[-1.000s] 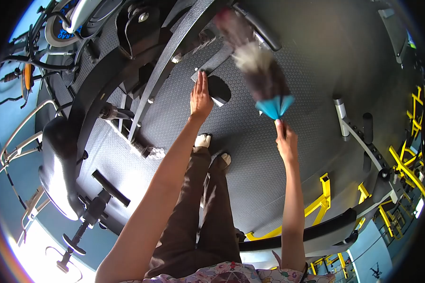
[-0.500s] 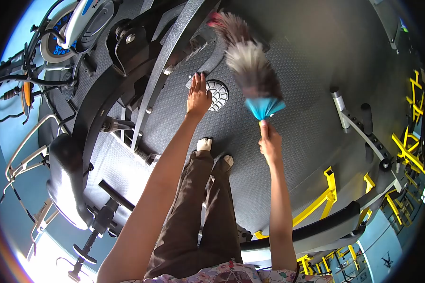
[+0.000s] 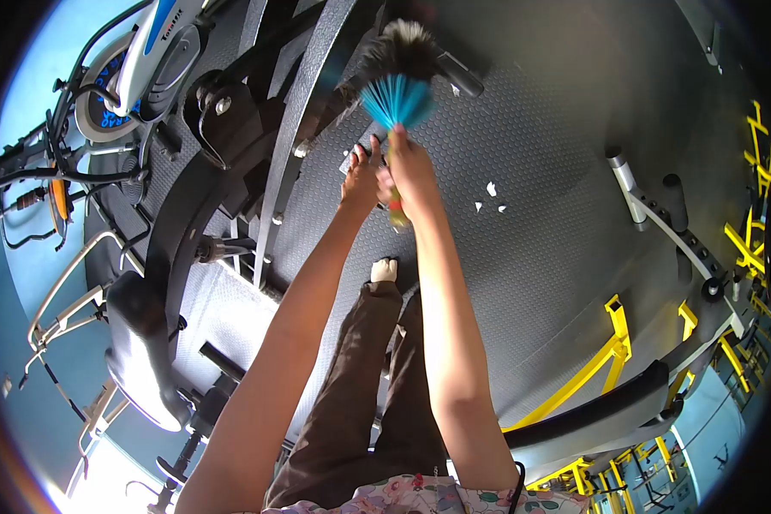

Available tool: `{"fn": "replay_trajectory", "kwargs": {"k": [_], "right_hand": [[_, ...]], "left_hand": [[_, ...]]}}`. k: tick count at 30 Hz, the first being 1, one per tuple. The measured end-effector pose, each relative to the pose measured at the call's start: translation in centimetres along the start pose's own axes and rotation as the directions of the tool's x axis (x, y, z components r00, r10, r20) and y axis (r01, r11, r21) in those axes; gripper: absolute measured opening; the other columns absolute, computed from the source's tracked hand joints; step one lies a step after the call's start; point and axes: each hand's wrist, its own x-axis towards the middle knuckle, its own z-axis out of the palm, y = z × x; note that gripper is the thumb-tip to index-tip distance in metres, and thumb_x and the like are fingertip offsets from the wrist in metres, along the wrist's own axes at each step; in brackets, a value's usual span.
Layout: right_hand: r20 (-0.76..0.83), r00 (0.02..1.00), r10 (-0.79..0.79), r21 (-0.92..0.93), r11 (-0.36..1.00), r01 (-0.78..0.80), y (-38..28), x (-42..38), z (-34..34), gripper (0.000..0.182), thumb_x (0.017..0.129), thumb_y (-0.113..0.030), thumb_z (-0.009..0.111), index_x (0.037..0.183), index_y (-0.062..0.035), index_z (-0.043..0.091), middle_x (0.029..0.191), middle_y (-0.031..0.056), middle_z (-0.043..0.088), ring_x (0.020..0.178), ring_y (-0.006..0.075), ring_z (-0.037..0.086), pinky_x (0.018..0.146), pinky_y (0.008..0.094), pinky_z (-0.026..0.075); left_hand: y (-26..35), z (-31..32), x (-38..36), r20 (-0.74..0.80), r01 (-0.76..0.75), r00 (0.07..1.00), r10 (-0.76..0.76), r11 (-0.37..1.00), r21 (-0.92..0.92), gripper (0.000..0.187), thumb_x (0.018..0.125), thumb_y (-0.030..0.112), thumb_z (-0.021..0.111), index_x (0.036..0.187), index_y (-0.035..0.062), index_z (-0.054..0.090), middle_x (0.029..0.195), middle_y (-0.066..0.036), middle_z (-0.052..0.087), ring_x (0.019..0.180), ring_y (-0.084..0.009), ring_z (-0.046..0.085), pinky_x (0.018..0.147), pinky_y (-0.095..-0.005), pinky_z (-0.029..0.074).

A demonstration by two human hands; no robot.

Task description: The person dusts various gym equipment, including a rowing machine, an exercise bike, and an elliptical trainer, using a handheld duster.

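Observation:
My right hand (image 3: 411, 176) is wrapped round the handle of a feather duster (image 3: 396, 101), which points away from me. Its collar is bright blue, and its dark and pale feathers, blurred, lie beside the lower frame of the exercise machine. Just left of it, my left hand (image 3: 362, 178) reaches forward with fingers stretched out over a small plate (image 3: 349, 161) on the machine's base. The two hands are close side by side, and the right one overlaps the left in this view. Behind them, the round patterned footplate is hidden.
A long grey bar (image 3: 298, 111) of the machine runs along the left, near a black saddle (image 3: 137, 334). An exercise bike (image 3: 116, 103) stands at far left. White bits (image 3: 491, 189) lie on the dark textured floor (image 3: 531, 257). Yellow frames (image 3: 604, 360) stand at right.
My right hand has swung the feather duster leftward and forward, from over the open floor to beside the machine's frame. My left hand has stayed nearly in place. White bits on the floor now show.

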Motion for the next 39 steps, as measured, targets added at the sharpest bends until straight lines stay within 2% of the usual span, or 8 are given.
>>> {"fn": "replay_trajectory", "kwargs": {"k": [1, 6, 9, 18, 21, 22, 27, 39], "right_hand": [[0.027, 1.0, -0.015, 0.059, 0.998, 0.013, -0.6, 1.5, 1.4, 0.044, 0.088, -0.05, 0.038, 0.072, -0.0086, 0.036, 0.046, -0.0013, 0.034, 0.033, 0.0071, 0.032, 0.031, 0.0222, 0.029], [0.032, 0.969, -0.245, -0.276, 0.93, 0.244, 2.2, 4.9, 4.5, 0.04, 0.09, -0.037, 0.035, 0.093, 0.0003, 0.05, 0.061, 0.016, 0.057, 0.042, 0.0248, 0.056, 0.04, 0.0354, 0.047], [0.004, 0.97, -0.241, -0.21, 0.948, 0.237, 4.0, -2.2, 4.0, 0.039, 0.089, -0.042, 0.036, 0.092, -0.0031, 0.044, 0.058, 0.0088, 0.049, 0.039, 0.0169, 0.047, 0.037, 0.0298, 0.041], [0.026, 0.994, 0.103, 0.188, 0.976, -0.106, -2.2, 2.8, 4.5, 0.046, 0.088, -0.048, 0.035, 0.074, -0.0044, 0.039, 0.051, 0.0042, 0.042, 0.034, 0.0107, 0.038, 0.032, 0.0268, 0.036], [-0.07, 0.862, -0.501, -0.234, 0.849, 0.474, 5.9, 2.4, 4.0, 0.044, 0.09, -0.046, 0.034, 0.082, -0.0044, 0.044, 0.049, 0.0028, 0.041, 0.035, 0.0113, 0.041, 0.033, 0.0265, 0.036], [-0.026, 0.921, -0.389, -0.194, 0.906, 0.377, 5.8, -1.6, 3.2, 0.043, 0.091, -0.045, 0.035, 0.094, -0.0031, 0.044, 0.048, 0.0025, 0.041, 0.033, 0.0111, 0.04, 0.032, 0.0265, 0.036], [-0.124, 0.988, 0.097, -0.183, 0.976, -0.119, 11.5, -13.2, -1.9, 0.029, 0.09, -0.039, 0.042, 0.094, -0.0099, 0.045, 0.048, -0.0024, 0.036, 0.035, 0.0046, 0.035, 0.031, 0.0209, 0.028], [-0.067, 0.996, -0.057, -0.104, 0.993, 0.049, 9.7, -7.4, -0.7, 0.041, 0.088, -0.046, 0.041, 0.101, -0.008, 0.047, 0.051, -0.002, 0.037, 0.036, 0.0048, 0.035, 0.032, 0.0199, 0.029]], "left_hand": [[-3.5, 6.7, 2.6, 0.028, 0.083, 0.994, -0.109, 0.542, -0.836, 0.072, 0.08, 0.029, 0.052, 0.138, 0.0149, 0.011, 0.137, -0.022, 0.024, 0.122, -0.0363, 0.033, 0.094, -0.0395, 0.039], [-3.7, 2.7, -2.3, -0.053, -0.043, 0.998, 0.04, -0.215, -0.976, 0.057, 0.085, 0.036, 0.046, 0.133, 0.0129, 0.026, 0.127, -0.014, 0.037, 0.108, -0.026, 0.044, 0.085, -0.0346, 0.043], [-1.2, -2.4, -5.9, 0.098, 0.205, 0.979, 0.18, -0.839, -0.504, 0.051, 0.089, 0.042, 0.038, 0.13, 0.0124, 0.034, 0.121, -0.007, 0.045, 0.098, -0.018, 0.051, 0.077, -0.0315, 0.046], [-1.7, -3.4, -5.4, 0.102, 0.098, 0.994, 0.03, -0.626, -0.774, 0.052, 0.089, 0.043, 0.039, 0.131, 0.0135, 0.033, 0.123, -0.006, 0.044, 0.101, -0.0184, 0.05, 0.079, -0.031, 0.045], [-0.6, -4.0, -5.1, 0.085, 0.063, 0.996, -0.015, -0.541, -0.839, 0.052, 0.089, 0.044, 0.039, 0.131, 0.0139, 0.033, 0.124, -0.005, 0.044, 0.103, -0.0186, 0.049, 0.08, -0.0308, 0.045], [0.7, -4.5, -4.7, 0.18, 0.199, 0.98, -0.089, 0.317, -0.927, 0.048, 0.088, 0.038, 0.04, 0.129, 0.0136, 0.036, 0.125, -0.007, 0.044, 0.103, -0.0215, 0.05, 0.082, -0.0298, 0.044], [-1.1, -1.2, -2.1, 0.284, 0.294, 0.953, -0.109, 0.093, -0.951, 0.05, 0.087, 0.036, 0.041, 0.131, 0.0132, 0.032, 0.127, -0.01, 0.041, 0.107, -0.0236, 0.047, 0.082, -0.0319, 0.045], [-6.7, 6.9, 6.0, 0.613, 0.503, 0.789, -0.038, -0.534, -0.68, 0.059, 0.084, 0.03, 0.043, 0.135, 0.0122, 0.021, 0.133, -0.019, 0.031, 0.119, -0.03, 0.039, 0.084, -0.0383, 0.046]]}}
